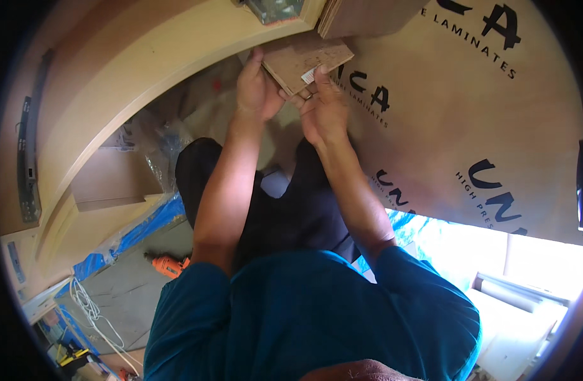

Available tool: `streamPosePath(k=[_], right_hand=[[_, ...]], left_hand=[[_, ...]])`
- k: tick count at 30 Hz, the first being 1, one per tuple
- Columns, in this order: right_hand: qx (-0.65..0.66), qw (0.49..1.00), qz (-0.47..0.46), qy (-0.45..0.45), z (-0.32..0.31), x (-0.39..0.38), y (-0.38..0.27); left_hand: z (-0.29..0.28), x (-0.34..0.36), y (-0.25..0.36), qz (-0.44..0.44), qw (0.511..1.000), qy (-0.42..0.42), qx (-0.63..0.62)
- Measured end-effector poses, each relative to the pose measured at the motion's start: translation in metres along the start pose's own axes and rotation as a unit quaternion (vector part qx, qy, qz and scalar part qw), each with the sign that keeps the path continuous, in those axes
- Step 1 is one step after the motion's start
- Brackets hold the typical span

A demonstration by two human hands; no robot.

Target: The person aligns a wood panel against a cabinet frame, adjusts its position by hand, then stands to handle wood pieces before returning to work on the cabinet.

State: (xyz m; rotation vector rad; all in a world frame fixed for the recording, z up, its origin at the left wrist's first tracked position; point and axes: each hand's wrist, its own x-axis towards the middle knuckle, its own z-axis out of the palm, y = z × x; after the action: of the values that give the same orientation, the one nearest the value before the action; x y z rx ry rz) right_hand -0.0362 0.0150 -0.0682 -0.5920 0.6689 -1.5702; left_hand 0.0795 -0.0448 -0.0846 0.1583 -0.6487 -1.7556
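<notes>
A small brown plywood board point(304, 54) is held up in front of me at the top centre, tilted so that its layered edge shows. My left hand point(256, 92) grips its left edge, the thumb pointing up along the side. My right hand point(324, 111) holds the near right corner, with its thumb pressed on the top face beside a small white label point(308, 77). The fingers of both hands go partly out of sight beneath the board.
A curved light-wood panel point(132, 70) arches across the left, with a dark drawer slide point(28, 159) on it. To the right stands a large brown printed sheet point(443, 120). An orange power drill point(169, 265) and a coiled white cord point(88, 305) lie at the lower left, near blue plastic point(132, 232).
</notes>
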Motion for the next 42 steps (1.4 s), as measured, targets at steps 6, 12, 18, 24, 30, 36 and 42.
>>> streamPosePath(k=[6,12,18,24,30,36,42], right_hand=[[-0.053,0.995,-0.015,-0.083,0.010,0.027,-0.031],[-0.044,0.991,-0.024,-0.123,0.017,0.039,-0.057],[-0.104,0.989,-0.037,-0.093,0.007,0.048,-0.056],[-0.137,0.987,-0.065,-0.060,0.022,0.047,-0.059],[-0.085,0.989,-0.117,0.020,0.042,0.020,-0.070],[-0.022,0.994,-0.098,0.030,0.037,0.018,-0.088],[-0.027,0.996,-0.087,-0.022,0.052,0.019,-0.076]], left_hand=[[0.013,0.045,0.002,0.013,0.987,0.037,-0.155],[-0.015,0.075,0.007,-0.204,0.926,-0.206,-0.242],[0.022,0.071,0.003,-0.127,0.985,0.085,-0.079],[-0.007,0.089,-0.004,-0.147,0.959,-0.171,-0.171],[0.011,0.088,-0.010,0.018,0.974,0.090,-0.208],[0.033,0.095,-0.025,0.084,0.989,0.117,-0.032],[-0.044,0.145,-0.032,0.329,0.890,-0.037,0.315]])
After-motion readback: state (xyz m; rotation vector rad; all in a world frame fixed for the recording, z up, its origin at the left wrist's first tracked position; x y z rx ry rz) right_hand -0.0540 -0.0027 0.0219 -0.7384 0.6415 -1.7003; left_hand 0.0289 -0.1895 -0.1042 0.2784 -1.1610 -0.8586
